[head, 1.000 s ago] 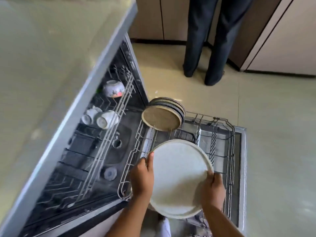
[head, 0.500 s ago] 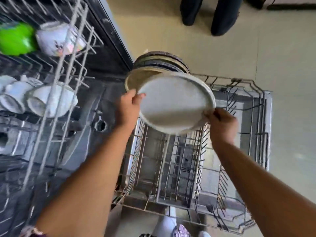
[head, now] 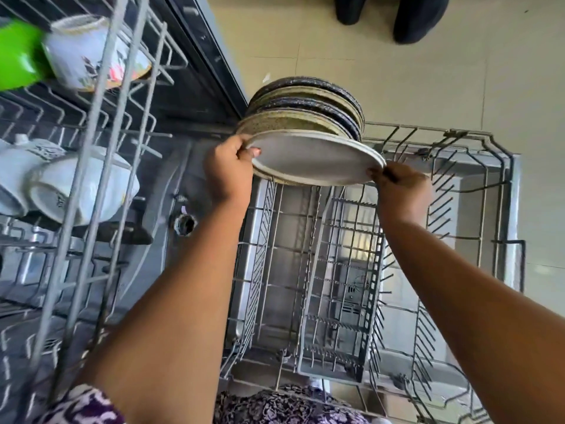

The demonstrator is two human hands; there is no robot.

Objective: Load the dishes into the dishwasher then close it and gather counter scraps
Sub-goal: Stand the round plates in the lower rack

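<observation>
Sleeve: a patterned purple-and-white sleeve point(head: 82, 405) sits at the bottom edge of the view, nearest the camera, with both bare forearms reaching away from it.
Lower rack: the wire lower rack point(head: 477, 390) is pulled out over the open door, and its near half is bare tines.
Cutlery basket: a grey cutlery basket point(head: 342, 289) stands in the middle of the rack, directly under the arms.
Left hand: the left hand point(head: 227, 169) clamps the left rim of the white plate, thumb on the near face, fingers wrapped behind.
Right hand: the right hand point(head: 402, 191) pinches the right rim, fingertips curled over the edge.
White plate: the white plate point(head: 315, 157) hangs between the two hands at the far-left corner of the rack, tilted, its flat face toward the camera.
Plate stack: a row of speckled plates point(head: 305, 114), tan and dark, stands on edge just behind it; the white one is right up against the nearest, though actual contact can't be made out.
Upper rack: to the left, the upper rack point(head: 101, 123) juts out beside the left forearm.
Cups: white cups point(head: 82, 191) lie tipped over in it, a flowered bowl point(head: 88, 53) further back, then a green bowl point(head: 18, 53) at the far left edge.
Floor: beyond the rack lies a beige tiled floor point(head: 428, 81).
Bystander: dark shoes point(head: 419, 19) of someone standing at the top edge.
</observation>
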